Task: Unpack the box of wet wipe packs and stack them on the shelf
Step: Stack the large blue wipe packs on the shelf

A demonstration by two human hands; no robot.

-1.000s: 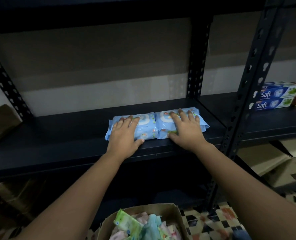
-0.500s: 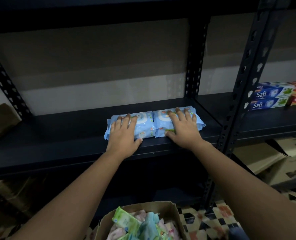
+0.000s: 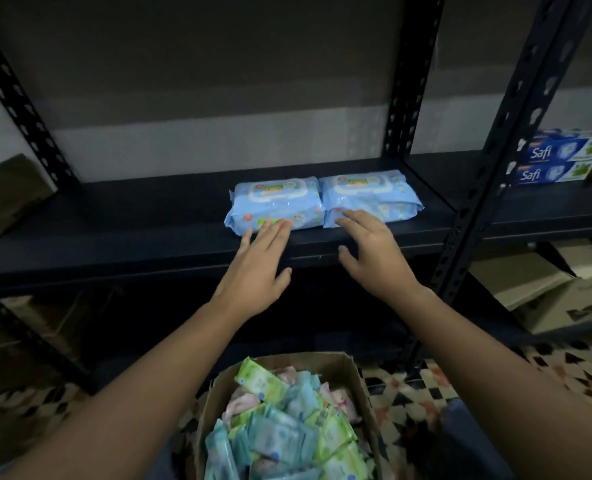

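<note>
While two light-blue soft plastic wet wipe packs [image 3: 322, 199] lie side by side on the dark metal shelf [image 3: 149, 237], left hand [image 3: 258, 268] and right hand [image 3: 374, 258] hover open, empty-gripped, and the brown cardboard box [image 3: 287, 420] below looks mostly full.

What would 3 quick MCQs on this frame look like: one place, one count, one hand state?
1. Where do the blue packs lie?
A. in the box
B. on the shelf
C. on the floor

2. How many blue packs are on that shelf?
A. one
B. two
C. four

3. How are the hands?
A. both gripping packs
B. both open, holding nothing
C. both inside the box

Key:
1 B: the left pack and right pack lie side by side on the shelf, above the box.
2 B: only those two show there.
3 B: the left hand and right hand have straight fingers in front of the packs.
</note>
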